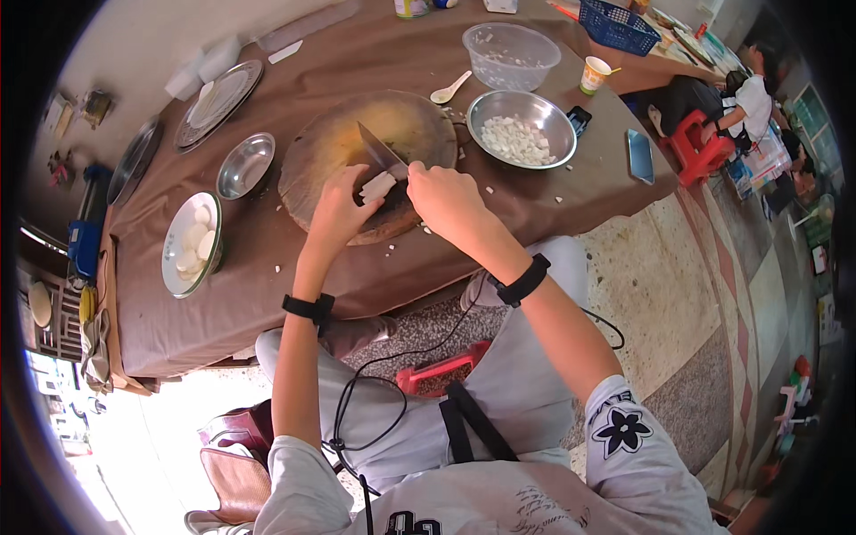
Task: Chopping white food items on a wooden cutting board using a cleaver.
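Note:
My right hand is closed round the handle of a kitchen knife, whose blade points away to the far left over a round wooden chopping board. Against the blade's near side, my left hand steadies a cut white vegetable piece with bent fingers. To the right of the board, a steel bowl holds diced white bits. A glass bowl on the left contains several pale, rounded pieces that I cannot identify for certain.
A small steel bowl stands left of the board. Beyond it lie oval trays. A clear plastic tub, white spoon, paper cup and phone are on the brown-covered table. Another person sits at far right.

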The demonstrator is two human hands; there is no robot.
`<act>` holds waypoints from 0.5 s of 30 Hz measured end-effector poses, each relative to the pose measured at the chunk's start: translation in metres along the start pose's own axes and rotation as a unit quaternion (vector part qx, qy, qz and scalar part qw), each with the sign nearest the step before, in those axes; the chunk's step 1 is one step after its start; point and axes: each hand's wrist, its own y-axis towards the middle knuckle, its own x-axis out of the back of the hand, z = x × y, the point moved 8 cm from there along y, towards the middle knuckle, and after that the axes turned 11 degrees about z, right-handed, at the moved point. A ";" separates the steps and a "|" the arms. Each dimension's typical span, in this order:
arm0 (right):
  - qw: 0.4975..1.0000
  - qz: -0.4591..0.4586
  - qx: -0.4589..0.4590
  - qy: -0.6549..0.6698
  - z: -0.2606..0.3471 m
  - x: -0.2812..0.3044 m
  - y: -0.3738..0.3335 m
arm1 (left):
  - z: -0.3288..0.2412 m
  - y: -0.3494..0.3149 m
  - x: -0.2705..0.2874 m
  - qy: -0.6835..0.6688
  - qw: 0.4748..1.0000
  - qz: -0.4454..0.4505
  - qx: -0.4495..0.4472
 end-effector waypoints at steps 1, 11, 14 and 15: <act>1.000 0.000 -0.004 0.000 -0.003 0.000 0.000 | 0.000 -0.004 0.006 0.020 0.999 -0.013 0.023; 1.000 0.003 -0.006 0.008 0.001 0.001 0.001 | 0.017 -0.009 0.001 -0.073 0.991 0.047 0.103; 1.000 0.003 -0.005 0.007 0.003 0.001 0.001 | 0.029 -0.012 0.003 -0.067 0.989 0.032 0.125; 1.000 0.007 -0.008 0.007 0.001 0.000 0.001 | 0.027 -0.012 0.001 -0.074 0.989 0.037 0.121</act>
